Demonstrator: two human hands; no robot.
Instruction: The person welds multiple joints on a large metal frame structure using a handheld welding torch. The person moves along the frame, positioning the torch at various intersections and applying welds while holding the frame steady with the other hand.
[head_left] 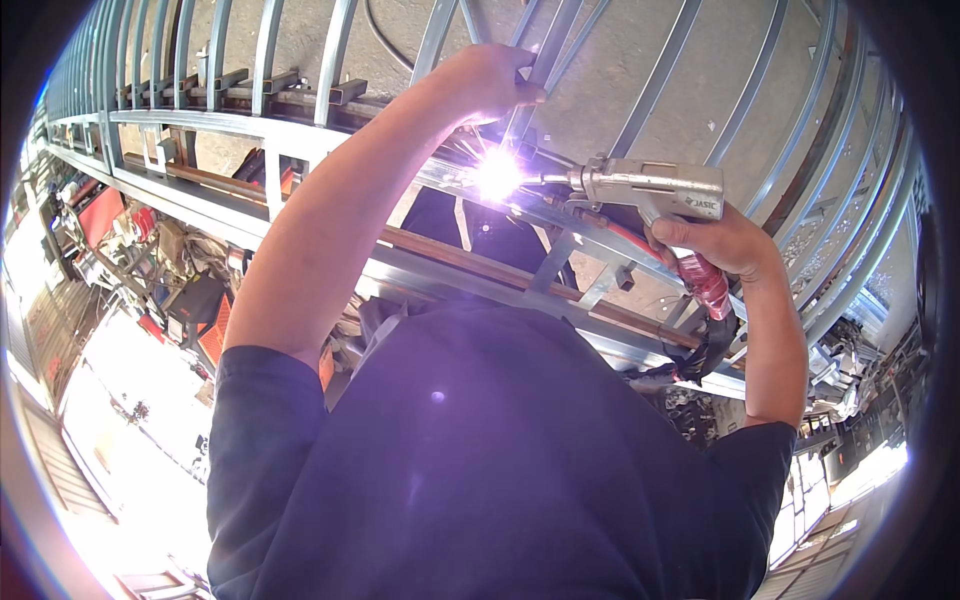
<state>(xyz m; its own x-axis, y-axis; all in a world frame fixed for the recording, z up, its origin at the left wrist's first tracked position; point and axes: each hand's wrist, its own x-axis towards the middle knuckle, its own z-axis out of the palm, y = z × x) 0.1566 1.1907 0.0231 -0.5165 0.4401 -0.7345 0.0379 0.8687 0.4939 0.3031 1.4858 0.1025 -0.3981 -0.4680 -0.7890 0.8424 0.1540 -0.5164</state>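
Note:
A bright arc with sparks (498,176) flares in the middle of the view, and its glare hides the joint beneath. My right hand (725,243) is wrapped round the handle of a metal welding gun (655,186), whose nozzle points left into the arc. Red wrapping covers the lower part of its grip. Just above the arc, my left hand (488,85) holds an upright metal tube (556,45), its fingers bent round the side. The tube's lower end meets the frame rail (200,122) beside the glare.
Many silvery bars (660,75) run side by side across the far side, over a concrete floor (400,20). A rusty steel bar (450,252) lies along the frame nearer me. A dark cable (715,345) hangs below the gun. Cluttered tools and scraps (180,280) stand at left.

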